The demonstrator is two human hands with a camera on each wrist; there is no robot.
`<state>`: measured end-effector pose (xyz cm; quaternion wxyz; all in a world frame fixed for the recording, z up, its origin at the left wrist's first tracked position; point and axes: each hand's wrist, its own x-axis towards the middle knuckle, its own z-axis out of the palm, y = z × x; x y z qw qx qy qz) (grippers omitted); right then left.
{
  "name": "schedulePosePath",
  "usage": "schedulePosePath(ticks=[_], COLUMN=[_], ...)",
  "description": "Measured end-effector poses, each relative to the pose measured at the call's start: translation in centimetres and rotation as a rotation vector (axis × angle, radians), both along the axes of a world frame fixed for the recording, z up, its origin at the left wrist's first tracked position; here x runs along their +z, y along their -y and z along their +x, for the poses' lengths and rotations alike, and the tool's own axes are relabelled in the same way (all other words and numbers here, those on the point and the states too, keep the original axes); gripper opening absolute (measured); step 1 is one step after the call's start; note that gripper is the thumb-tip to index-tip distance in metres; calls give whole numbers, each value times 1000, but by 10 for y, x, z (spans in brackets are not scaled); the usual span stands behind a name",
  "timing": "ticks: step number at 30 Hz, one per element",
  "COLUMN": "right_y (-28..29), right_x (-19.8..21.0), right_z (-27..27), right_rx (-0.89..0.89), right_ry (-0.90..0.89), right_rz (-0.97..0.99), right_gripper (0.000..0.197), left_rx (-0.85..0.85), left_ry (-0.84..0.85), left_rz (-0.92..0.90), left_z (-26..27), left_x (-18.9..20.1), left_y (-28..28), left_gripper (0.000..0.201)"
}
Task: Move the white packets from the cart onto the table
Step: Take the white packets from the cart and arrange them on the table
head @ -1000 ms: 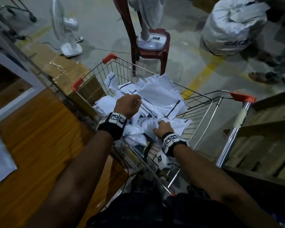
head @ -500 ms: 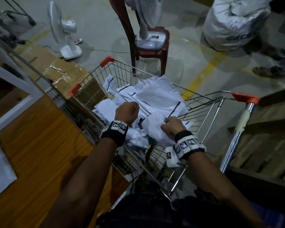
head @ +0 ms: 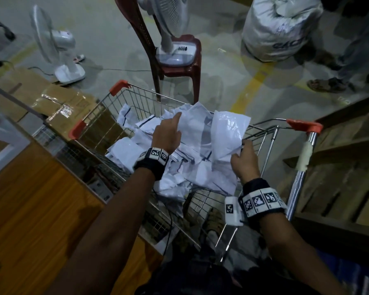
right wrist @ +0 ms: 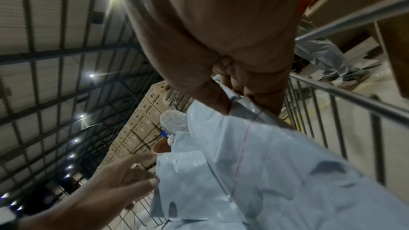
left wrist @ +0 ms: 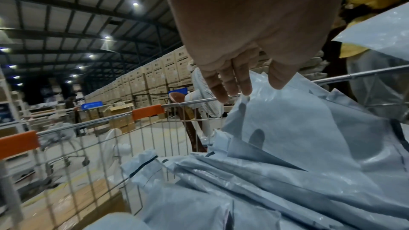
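Now higher: right hand (head: 244,161), packet (head: 228,135).

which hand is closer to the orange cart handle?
Right. The right hand pinches a white packet just inside the cart's handle end, below the orange handle. The left hand is mid-basket, farther away.

Both arms were extended forward. The left hand (head: 167,133) was relaxed, fingers (left wrist: 223,83) straight. The right hand (head: 244,160) was raised, its fingers (right wrist: 261,97) pinching a white packet (head: 228,135).
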<state>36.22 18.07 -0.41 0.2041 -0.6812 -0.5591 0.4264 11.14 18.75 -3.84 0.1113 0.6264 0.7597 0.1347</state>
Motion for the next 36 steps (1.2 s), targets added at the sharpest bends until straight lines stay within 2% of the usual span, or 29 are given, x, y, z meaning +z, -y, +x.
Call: schedulePosePath(ticks=[4,6,8,11,15,21,25,31,34,36], right_y=[6,7,5,3,2,7,8,8,8,6], right_x=[-12,-17,-21,-25,-26,-28,-27,-23,-22,-22], right_z=[4,7,9,11,10,7,5,4,2,1], right_rx=[-39,-51,-64,-76,-82,-58,-51,-54,-61,-62], right_ry=[-24,-26,-25,-25,-20,-23,-26,-31,-40,-39], right_rz=[-36,-57,-65,-70,-86,-85,-92,-94,-110,-119], right_gripper=[52,53,53,54,55,53,53,53,54,54], left_rx=[-146,-172,-173,-158,-120,-1,55,390,570,688], left_ry=[-126,-219,-289,-377,-475,-315,-160,69,167,201], left_rz=[6,-58,-79,-38,-47,-205,-185,-131,-79,-120], left_z=[14,20,24,27,20,10,0,-5,-2,-4], left_x=[-7,-10,-13,-12,-12,-12,-7,14,17,18], left_y=[-21,-28,-32,-33,-31,-14,-5,21,43,54], left_gripper=[75,78,73,49,48,59,20,29,28,26])
